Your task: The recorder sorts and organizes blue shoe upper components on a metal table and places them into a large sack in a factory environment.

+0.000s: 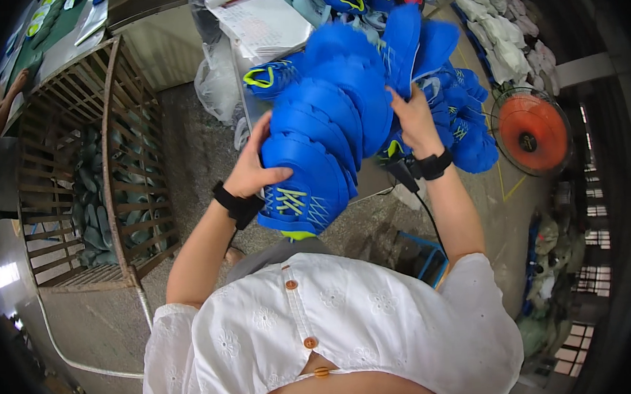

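Note:
A long fanned stack of blue shoe uppers point(310, 124), nested one in another, stretches in front of me. My left hand point(255, 164) grips the near end, thumb on top; its other fingers are partly hidden. The nearest upper shows yellow-green and pale blue crossed lacing point(294, 202). Beside the stack's far right side, my right hand point(415, 120) is closed on the lower ends of a few blue uppers point(401, 44) that stand fanned apart, some blurred. Each wrist wears a black band point(432, 165).
A table ahead carries a paper pad point(259, 21), a pen and loose blue shoe uppers point(276, 77). More blue uppers point(468, 124) lie right. An orange fan point(532, 134) stands beyond them. At left, a rusty slatted cage point(113, 149) holds dark shoe-shaped pieces. Another person's arm point(6, 109) shows far left.

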`<action>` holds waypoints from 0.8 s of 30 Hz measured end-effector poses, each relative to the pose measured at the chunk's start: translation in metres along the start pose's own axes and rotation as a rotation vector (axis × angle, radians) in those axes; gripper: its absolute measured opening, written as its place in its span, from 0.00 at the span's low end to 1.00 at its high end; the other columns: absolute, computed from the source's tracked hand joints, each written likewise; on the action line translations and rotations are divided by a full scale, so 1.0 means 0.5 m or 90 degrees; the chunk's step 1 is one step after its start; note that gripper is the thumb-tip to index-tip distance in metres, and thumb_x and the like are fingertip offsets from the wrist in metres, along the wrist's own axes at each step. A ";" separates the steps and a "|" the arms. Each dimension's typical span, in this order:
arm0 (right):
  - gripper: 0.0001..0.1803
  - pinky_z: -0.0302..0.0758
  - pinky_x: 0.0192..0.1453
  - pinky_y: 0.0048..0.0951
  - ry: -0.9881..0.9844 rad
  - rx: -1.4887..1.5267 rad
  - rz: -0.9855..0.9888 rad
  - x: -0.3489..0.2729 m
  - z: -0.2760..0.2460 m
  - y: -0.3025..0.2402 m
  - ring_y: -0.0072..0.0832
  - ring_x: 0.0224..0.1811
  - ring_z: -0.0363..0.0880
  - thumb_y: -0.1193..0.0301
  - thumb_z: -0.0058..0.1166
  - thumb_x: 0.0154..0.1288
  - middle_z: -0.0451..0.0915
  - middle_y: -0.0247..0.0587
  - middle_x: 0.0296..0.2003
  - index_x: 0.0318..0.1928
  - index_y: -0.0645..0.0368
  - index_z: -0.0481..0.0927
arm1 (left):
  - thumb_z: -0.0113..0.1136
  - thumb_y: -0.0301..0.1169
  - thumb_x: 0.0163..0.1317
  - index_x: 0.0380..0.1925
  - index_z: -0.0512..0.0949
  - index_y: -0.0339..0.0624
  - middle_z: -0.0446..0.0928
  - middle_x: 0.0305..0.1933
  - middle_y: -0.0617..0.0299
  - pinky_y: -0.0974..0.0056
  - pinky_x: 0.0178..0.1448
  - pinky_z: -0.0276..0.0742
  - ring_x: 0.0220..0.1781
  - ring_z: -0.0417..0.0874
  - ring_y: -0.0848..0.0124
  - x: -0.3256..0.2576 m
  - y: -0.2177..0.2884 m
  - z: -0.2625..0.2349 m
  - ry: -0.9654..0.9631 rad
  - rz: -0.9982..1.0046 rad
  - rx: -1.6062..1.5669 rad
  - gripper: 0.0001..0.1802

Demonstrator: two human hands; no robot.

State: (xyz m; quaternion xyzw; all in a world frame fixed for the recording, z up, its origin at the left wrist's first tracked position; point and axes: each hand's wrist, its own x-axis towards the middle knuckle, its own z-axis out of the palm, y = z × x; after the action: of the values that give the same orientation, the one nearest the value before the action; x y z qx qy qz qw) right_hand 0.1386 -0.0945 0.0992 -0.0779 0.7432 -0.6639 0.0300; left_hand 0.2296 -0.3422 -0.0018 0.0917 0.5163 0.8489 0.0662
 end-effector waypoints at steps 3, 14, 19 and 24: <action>0.21 0.71 0.35 0.21 -0.051 -0.033 -0.116 -0.004 0.133 -0.084 0.19 0.32 0.73 0.67 0.60 0.53 0.77 0.37 0.35 0.43 0.67 0.71 | 0.70 0.33 0.30 0.63 0.45 0.41 0.57 0.59 0.53 0.61 0.64 0.55 0.61 0.59 0.63 -0.063 0.112 -0.084 -0.003 0.057 0.000 0.58; 0.28 0.71 0.39 0.22 -0.326 0.020 -0.090 0.046 0.577 -0.045 0.19 0.35 0.72 0.65 0.60 0.52 0.75 0.37 0.37 0.51 0.65 0.68 | 0.69 0.32 0.33 0.62 0.43 0.45 0.55 0.59 0.55 0.60 0.61 0.57 0.60 0.60 0.63 -0.349 0.207 -0.315 0.254 0.187 0.142 0.56; 0.29 0.71 0.39 0.21 -0.420 -0.005 -0.109 0.131 0.706 -0.105 0.21 0.38 0.73 0.66 0.60 0.52 0.74 0.39 0.41 0.52 0.64 0.66 | 0.68 0.30 0.33 0.62 0.44 0.45 0.56 0.58 0.54 0.60 0.60 0.59 0.59 0.61 0.62 -0.327 0.234 -0.413 0.329 0.193 0.160 0.55; 0.29 0.73 0.33 0.21 -0.519 -0.115 -0.227 0.292 0.798 -0.152 0.21 0.34 0.75 0.67 0.62 0.50 0.74 0.42 0.41 0.52 0.63 0.67 | 0.69 0.28 0.33 0.61 0.42 0.44 0.55 0.58 0.53 0.59 0.60 0.59 0.60 0.60 0.61 -0.213 0.274 -0.512 0.347 0.230 0.146 0.57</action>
State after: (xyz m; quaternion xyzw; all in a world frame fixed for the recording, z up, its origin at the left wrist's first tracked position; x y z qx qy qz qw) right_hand 0.0596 -0.5171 0.1367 -0.4620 0.7006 -0.5065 0.1981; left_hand 0.2734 -0.6480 -0.0047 -0.0416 0.5827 0.7764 -0.2365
